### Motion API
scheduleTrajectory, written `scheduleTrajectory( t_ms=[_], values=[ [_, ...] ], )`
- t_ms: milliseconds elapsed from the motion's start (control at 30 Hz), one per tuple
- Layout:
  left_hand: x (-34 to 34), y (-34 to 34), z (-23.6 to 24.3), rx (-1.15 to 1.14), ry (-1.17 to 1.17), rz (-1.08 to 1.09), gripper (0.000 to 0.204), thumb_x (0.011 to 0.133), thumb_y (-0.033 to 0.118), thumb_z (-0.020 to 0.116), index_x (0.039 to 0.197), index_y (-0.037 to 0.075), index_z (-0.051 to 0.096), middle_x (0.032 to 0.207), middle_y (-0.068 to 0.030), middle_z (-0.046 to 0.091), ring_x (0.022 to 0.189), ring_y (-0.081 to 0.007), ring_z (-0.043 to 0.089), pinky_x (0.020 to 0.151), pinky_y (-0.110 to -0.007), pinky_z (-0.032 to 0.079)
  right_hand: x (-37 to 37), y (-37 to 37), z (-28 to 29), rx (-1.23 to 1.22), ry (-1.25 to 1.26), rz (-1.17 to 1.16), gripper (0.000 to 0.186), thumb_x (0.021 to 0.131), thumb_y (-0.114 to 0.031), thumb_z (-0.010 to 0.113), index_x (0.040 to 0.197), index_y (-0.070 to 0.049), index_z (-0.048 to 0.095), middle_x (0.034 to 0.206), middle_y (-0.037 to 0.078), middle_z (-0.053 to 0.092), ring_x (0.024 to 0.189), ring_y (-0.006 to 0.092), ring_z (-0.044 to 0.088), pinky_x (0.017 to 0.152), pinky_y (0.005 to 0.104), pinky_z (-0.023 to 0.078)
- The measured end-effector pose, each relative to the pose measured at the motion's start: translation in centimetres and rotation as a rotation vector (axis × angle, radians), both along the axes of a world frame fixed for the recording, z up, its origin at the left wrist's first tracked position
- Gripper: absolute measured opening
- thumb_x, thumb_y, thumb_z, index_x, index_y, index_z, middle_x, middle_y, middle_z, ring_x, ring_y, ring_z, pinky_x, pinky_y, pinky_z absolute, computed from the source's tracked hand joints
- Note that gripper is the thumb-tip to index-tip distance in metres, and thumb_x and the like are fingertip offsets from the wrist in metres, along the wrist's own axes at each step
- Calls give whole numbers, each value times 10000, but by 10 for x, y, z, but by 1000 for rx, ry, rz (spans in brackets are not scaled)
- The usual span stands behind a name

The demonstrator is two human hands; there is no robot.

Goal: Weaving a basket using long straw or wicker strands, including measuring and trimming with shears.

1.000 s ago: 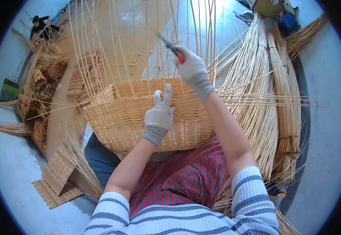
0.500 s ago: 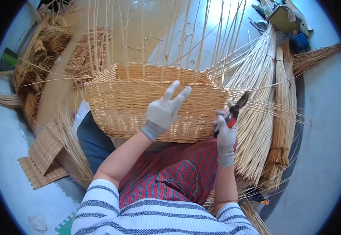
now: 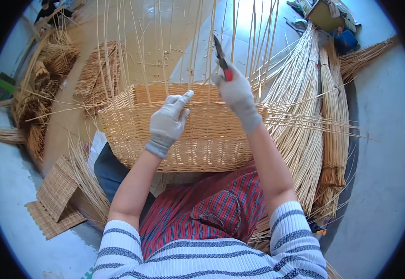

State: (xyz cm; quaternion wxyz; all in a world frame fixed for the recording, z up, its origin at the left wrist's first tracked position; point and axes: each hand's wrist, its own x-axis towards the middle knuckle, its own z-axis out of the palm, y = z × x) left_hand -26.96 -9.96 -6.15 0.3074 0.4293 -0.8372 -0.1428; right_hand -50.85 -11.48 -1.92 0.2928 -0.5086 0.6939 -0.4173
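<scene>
A woven wicker basket (image 3: 184, 123) rests across my lap, with tall pale stakes (image 3: 166, 69) rising from its rim. Against the basket's front wall is my gloved left hand (image 3: 169, 120). Its index finger stretches toward the rim and the thumb stands apart; I see nothing held in it. Above the basket's right part, my gloved right hand (image 3: 237, 95) is closed around pruning shears (image 3: 222, 58) with a red-and-black grip. The dark blades point up and away, among the stakes. Whether they touch a stake I cannot tell.
Long bundles of pale rods (image 3: 293, 125) lie to the right, beside a tied, browner bundle (image 3: 331, 153). Woven mats (image 3: 58, 183) are at the lower left, with brown bundles (image 3: 37, 93) farther up. Cut scraps litter the floor (image 3: 151, 37). Another person (image 3: 53, 11) is at the far left.
My right hand has carried the shears up and left, from beside the basket's right end to above its rim. My left hand has moved left and its fingers are more bent.
</scene>
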Motion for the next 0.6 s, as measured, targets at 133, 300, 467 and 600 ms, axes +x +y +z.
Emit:
scheduleTrajectory(
  t_ms=[133,300,467,600],
  values=[
    [-3,-3,5,125,-164,39,650,960,160,689,1569,328,538,1179,-73,633,770,-309,693,696,-455,578,21,-46,23,-183,346,141,755,924,-170,782,1606,-211,463,1259,243,701,1138,343,716,975,433,554],
    [-4,-17,13,219,-317,-65,624,965,117,674,1539,334,566,1087,-92,601,838,-326,689,754,-456,580,12,3,19,-67,124,-4,898,935,-149,773,1695,-272,310,1278,162,708,1108,331,720,961,434,561],
    [1,-19,21,164,-257,-178,543,960,95,697,1468,275,632,1162,-83,639,807,-309,685,755,-437,585,-21,135,-27,19,-519,-341,625,1021,-67,683,1600,-146,461,1043,20,663,807,45,565,685,222,497],
    [30,-11,30,76,247,53,471,930,105,763,1383,197,671,1243,-71,667,885,-282,705,783,-401,593,-6,211,-50,-66,-677,-155,509,1085,-86,596,1568,-74,436,901,5,625,679,84,546,650,256,485]
  ],
)
